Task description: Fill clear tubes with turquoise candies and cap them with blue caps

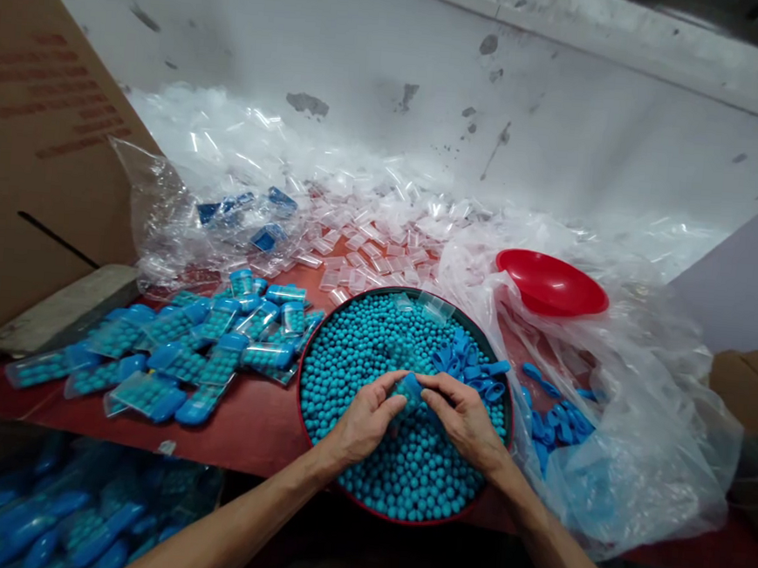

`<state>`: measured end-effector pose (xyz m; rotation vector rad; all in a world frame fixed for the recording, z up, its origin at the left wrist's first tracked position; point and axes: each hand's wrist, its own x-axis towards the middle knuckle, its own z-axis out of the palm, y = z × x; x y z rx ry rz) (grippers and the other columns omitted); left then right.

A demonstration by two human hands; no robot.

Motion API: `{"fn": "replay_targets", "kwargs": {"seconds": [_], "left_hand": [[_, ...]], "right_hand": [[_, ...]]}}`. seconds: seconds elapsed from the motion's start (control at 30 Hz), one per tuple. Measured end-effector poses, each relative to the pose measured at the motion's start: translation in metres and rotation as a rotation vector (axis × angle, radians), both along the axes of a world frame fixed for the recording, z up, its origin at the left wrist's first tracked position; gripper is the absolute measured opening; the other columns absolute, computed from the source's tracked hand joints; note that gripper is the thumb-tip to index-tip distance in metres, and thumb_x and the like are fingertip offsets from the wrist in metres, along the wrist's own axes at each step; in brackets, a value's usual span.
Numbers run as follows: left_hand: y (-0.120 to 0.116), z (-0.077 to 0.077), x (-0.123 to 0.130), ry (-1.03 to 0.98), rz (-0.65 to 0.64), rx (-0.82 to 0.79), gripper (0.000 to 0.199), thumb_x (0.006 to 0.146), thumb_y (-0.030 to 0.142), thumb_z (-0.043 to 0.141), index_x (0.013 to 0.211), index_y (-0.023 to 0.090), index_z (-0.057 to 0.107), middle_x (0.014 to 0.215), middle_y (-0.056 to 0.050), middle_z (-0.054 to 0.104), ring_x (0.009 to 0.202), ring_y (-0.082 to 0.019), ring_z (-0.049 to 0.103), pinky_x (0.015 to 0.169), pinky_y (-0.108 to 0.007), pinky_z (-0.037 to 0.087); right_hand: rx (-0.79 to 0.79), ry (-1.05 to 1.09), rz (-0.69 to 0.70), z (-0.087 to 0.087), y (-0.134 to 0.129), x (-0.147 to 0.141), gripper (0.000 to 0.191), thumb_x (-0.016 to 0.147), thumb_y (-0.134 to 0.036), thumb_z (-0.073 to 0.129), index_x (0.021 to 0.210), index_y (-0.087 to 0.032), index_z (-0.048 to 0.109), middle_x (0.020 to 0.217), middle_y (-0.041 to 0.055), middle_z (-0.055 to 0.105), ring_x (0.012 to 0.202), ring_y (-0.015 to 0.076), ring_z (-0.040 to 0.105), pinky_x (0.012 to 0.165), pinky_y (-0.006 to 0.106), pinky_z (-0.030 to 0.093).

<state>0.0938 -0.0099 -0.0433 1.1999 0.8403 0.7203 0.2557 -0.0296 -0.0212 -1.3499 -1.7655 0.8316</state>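
A round tub (303, 418) with a dark red rim holds a mass of small turquoise balls (415, 488). Above the balls, my left hand (369, 414) grips a small clear container from the left. My right hand (464, 418) pinches a blue cap (411, 383) at the container's top. Both hands touch the same piece, and fingers partly hide it. Loose blue caps (462, 356) lie on the balls at the tub's right side. Two clear empty containers (436, 308) rest near its back edge.
Filled containers with blue caps (217, 341) are heaped on the red table (242, 435) at left. Clear empty containers (368, 252) lie behind the tub. A red bowl (553, 283) and plastic bag (655, 446) are at right; a cardboard box (57, 119) stands far left.
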Motion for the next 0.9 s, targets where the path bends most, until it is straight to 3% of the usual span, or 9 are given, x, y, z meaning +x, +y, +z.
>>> {"fn": "replay_targets", "kwargs": {"seconds": [0.13,0.43,0.57,0.73,0.9], "left_hand": [[0.001,0.0,0.0,-0.022,0.006,-0.029,0.041,0.076,0.033,0.048,0.112,0.014,0.045,0.063,0.003,0.046,0.047,-0.005,0.037,0.044,-0.017,0.034],[-0.005,0.007,-0.002,0.006,-0.013,-0.067,0.051,0.067,0.019,0.055,0.117,0.017,0.04,0.068,0.004,0.048,0.047,-0.004,0.038,0.046,-0.018,0.034],[-0.007,0.007,-0.001,0.041,-0.006,0.0,0.046,0.069,0.02,0.052,0.114,0.02,0.041,0.071,0.003,0.048,0.047,-0.004,0.037,0.045,-0.018,0.033],[-0.008,0.003,-0.003,0.108,0.1,0.192,0.028,0.069,0.017,0.052,0.097,0.02,0.048,0.075,0.003,0.048,0.066,-0.009,0.044,0.059,-0.018,0.04],[-0.007,0.004,-0.003,0.065,0.039,0.027,0.024,0.074,0.025,0.049,0.096,0.02,0.042,0.061,0.007,0.041,0.042,-0.004,0.037,0.039,-0.016,0.034]], "right_hand": [[0.012,-0.006,-0.031,0.005,0.001,-0.001,0.025,0.08,-0.026,0.047,0.1,-0.022,0.061,0.091,0.0036,0.064,0.085,0.0165,0.057,0.081,0.032,0.044],[-0.153,0.095,0.021,-0.001,0.0,-0.002,0.024,0.08,-0.027,0.048,0.098,-0.021,0.062,0.091,0.0022,0.065,0.084,0.016,0.059,0.079,0.03,0.046],[0.009,-0.048,0.047,-0.005,-0.003,-0.003,0.023,0.081,-0.026,0.047,0.098,-0.022,0.062,0.082,0.0028,0.064,0.077,0.0151,0.058,0.074,0.03,0.046],[0.207,-0.218,0.118,-0.007,-0.006,-0.009,0.027,0.083,-0.02,0.042,0.106,-0.023,0.057,0.076,0.0042,0.058,0.074,0.0156,0.052,0.069,0.03,0.045],[0.075,-0.198,0.189,-0.002,-0.008,-0.005,0.037,0.082,-0.017,0.044,0.118,-0.024,0.046,0.086,0.0033,0.056,0.079,0.0147,0.051,0.076,0.03,0.044]]}}
